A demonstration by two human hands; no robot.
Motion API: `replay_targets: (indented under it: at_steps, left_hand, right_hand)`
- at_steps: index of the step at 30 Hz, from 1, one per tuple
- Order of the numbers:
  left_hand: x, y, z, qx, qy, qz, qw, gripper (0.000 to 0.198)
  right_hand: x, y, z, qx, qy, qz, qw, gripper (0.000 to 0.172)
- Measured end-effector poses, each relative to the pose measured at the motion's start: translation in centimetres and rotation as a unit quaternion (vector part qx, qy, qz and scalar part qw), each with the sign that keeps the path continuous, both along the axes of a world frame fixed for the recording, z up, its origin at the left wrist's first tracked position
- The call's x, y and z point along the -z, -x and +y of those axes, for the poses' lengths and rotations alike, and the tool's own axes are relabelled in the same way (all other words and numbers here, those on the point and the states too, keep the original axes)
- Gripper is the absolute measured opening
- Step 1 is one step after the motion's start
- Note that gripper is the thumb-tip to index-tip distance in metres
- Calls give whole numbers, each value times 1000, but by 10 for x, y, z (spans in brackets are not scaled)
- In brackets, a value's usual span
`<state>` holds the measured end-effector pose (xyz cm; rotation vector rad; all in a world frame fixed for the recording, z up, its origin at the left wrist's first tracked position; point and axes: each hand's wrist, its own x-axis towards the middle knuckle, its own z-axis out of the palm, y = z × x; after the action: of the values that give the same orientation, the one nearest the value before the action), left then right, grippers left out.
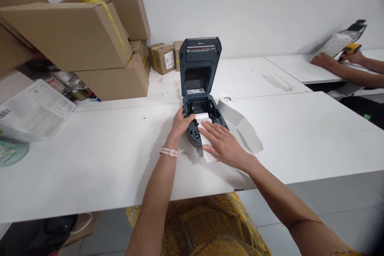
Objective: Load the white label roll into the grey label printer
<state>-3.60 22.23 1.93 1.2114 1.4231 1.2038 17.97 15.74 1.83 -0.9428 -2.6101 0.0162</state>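
Observation:
A dark grey label printer [200,68] stands on the white table with its lid raised. White label paper [207,153] runs out over its front edge. My left hand [179,125], above a pink wrist band, grips the printer's left side, with the thumb on the inner edge near the paper. My right hand [220,140] lies flat on the paper at the printer's front, fingers stretched out. To the right of the printer, a loose paper strip [247,130] curls across the table from a small roll [226,100].
Cardboard boxes [105,44] are stacked at the back left, with a small labelled box [162,58] beside them. A white carton [39,110] sits at the left. At the far right, another person's hands [322,60] hold a package and a yellow scanner [351,49].

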Motion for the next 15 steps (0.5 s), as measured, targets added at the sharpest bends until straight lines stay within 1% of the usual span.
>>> replay_targets:
  at_steps: [6, 11, 15]
  left_hand:
    - [2, 0, 0, 1, -3, -38, 999, 48]
    - [2, -1, -1, -8, 7, -70, 998, 54]
    - [3, 0, -2, -6, 13, -70, 997, 55]
  right_hand:
    - [0, -1, -1, -3, -27, -3, 1000, 61]
    - [0, -1, -2, -4, -57, -2, 998, 59]
    - [-1, 0, -9, 7, -47, -1, 999, 59]
